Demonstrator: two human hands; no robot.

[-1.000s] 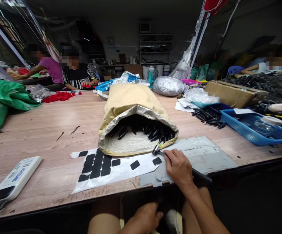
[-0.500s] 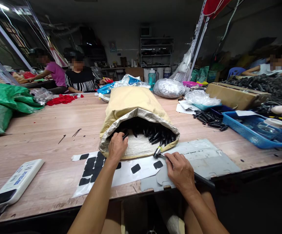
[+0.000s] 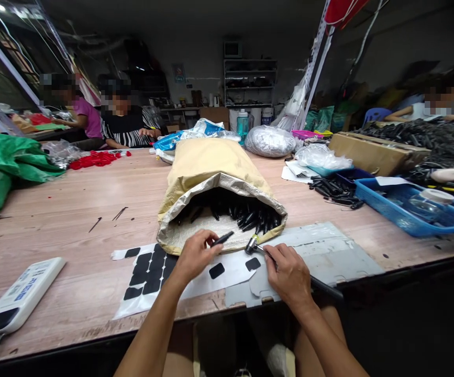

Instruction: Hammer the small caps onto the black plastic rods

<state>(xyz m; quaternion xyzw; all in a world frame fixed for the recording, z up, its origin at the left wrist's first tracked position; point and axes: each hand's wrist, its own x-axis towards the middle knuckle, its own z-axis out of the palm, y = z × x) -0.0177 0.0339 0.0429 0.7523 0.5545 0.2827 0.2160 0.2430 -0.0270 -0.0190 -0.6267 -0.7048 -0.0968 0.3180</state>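
Observation:
My left hand (image 3: 198, 255) is closed on a slim black pen-like piece (image 3: 223, 239), its tapered end pointing right. The hand is just in front of the mouth of a yellow woven sack (image 3: 214, 162) that lies on its side. Inside the sack are many similar black pieces (image 3: 252, 214). My right hand (image 3: 289, 272) grips a small hammer (image 3: 252, 244) with a metal head and a black handle that sticks out behind the hand. Under both hands lies a white sheet with black rounded-square stickers (image 3: 217, 270), partly over a grey board (image 3: 321, 256).
A white charger-like device (image 3: 20, 298) with a cable lies at left, near a green bag (image 3: 10, 167). At right are a blue basket (image 3: 407, 209), a pile of black pieces (image 3: 334, 191) and a cardboard box (image 3: 376, 152). Co-workers sit across the table and at far right.
My left hand has come out of the sack's mouth, moving right and nearer to me with the black piece. My right hand stays with the hammer. The view has shifted slightly.

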